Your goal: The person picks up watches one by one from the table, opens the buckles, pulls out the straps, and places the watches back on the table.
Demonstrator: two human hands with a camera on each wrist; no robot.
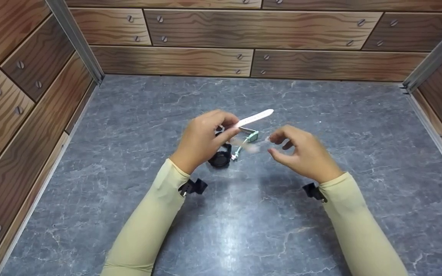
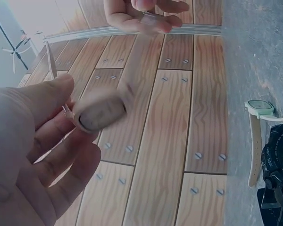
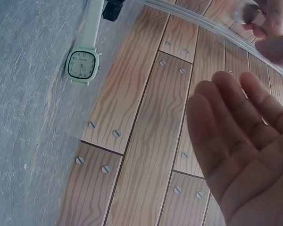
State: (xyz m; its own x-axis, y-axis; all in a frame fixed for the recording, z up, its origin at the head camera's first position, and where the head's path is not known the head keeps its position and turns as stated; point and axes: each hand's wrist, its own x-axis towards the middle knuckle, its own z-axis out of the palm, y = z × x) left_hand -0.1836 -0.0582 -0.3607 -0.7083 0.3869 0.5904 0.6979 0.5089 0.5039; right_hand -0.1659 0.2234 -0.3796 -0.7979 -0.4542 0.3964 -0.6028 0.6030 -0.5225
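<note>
My left hand (image 1: 207, 134) pinches a pale pink-white watch between thumb and fingers; one strap half (image 1: 257, 117) sticks out up and to the right. In the left wrist view the watch's round face (image 2: 101, 115) hangs blurred beside the fingertips, the other strap half stretching blurred towards the right hand. My right hand (image 1: 301, 151) is just right of it, thumb and forefinger apart. A small shiny piece (image 2: 153, 17), possibly the buckle, shows at its fingers. Beneath the left hand lie a mint-green watch (image 3: 83, 66) and a black watch (image 1: 220, 159), close together.
The grey marbled tabletop (image 1: 129, 161) is bounded by wood-patterned panels (image 1: 175, 61) at the back and sides, with metal rails (image 1: 79, 42) at the corners. Black wrist mounts (image 1: 193, 186) sit on both sleeves.
</note>
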